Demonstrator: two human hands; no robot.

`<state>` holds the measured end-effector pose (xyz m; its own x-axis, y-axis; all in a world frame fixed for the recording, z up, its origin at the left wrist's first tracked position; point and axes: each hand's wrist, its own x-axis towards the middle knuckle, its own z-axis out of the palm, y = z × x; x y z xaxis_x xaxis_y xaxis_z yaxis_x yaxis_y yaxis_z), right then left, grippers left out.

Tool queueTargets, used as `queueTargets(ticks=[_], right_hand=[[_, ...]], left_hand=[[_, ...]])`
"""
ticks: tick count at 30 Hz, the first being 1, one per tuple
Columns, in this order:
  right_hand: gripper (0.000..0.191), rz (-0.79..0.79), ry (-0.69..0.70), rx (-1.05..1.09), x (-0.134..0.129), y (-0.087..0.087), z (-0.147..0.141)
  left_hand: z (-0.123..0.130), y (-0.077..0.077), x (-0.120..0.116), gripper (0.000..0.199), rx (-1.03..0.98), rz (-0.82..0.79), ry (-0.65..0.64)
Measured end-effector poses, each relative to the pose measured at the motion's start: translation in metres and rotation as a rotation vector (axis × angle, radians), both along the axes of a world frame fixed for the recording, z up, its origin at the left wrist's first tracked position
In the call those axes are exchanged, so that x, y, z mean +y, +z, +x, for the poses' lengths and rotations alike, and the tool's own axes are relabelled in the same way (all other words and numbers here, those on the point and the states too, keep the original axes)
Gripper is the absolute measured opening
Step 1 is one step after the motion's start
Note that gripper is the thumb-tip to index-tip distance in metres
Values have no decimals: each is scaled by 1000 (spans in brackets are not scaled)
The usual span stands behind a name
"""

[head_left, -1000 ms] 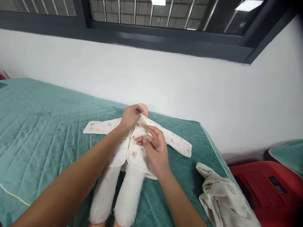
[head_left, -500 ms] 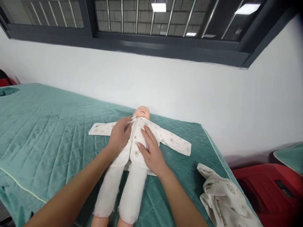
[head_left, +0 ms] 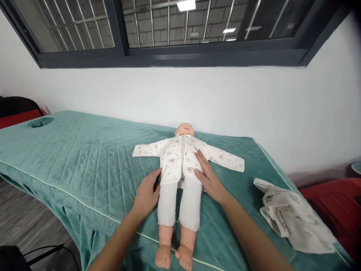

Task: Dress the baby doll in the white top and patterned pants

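Note:
A baby doll (head_left: 184, 129) lies on its back, dressed in a white printed jacket (head_left: 171, 162) and white trousers (head_left: 190, 205). Its bare feet (head_left: 163, 256) point toward me. My right hand (head_left: 210, 178) rests open on the jacket's lower right side, fingers spread. By the doll's left-hand hip in the picture is my left hand (head_left: 147, 192), at the jacket hem and the top of the trouser leg. Its thumb is apart from the fingers, with a dark gap between; the fingertips are partly hidden. Both jacket sleeves stretch out sideways, and the front edges meet in the middle.
The doll lies on a green quilted bed cover (head_left: 93, 162) against a white wall. A crumpled printed white cloth (head_left: 296, 218) sits at the right edge, beside a red object (head_left: 335, 207). A barred window (head_left: 180, 56) is above. At lower left, a black cable (head_left: 47, 248) crosses the floor.
My left hand has moved from the jacket's chest down to its lower side, uncovering the front. My right hand stays on the jacket. The camera view has shifted, and the doll's feet now show.

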<state>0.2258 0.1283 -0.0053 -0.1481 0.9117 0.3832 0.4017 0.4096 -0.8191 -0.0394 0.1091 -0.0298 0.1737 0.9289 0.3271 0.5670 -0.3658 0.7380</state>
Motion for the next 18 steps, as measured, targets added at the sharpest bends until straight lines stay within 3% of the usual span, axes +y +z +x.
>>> queueTargets(ticks=[4,7,12,18], right_hand=[[61,-49,-74,80,-29,-14,3],[53,-6,-106,107,-43,-18,3],[42,138,-271,-88,-49,-15,-5],[20,193,-439,-237,-55,-11,-15]], left_hand=[[-2,-2,-6,48,-24,10,-17],[-2,-4,-4,37,-32,30,0],[-1,-8,-1,12,2,72,99],[2,-6,-5,20,112,60,146]])
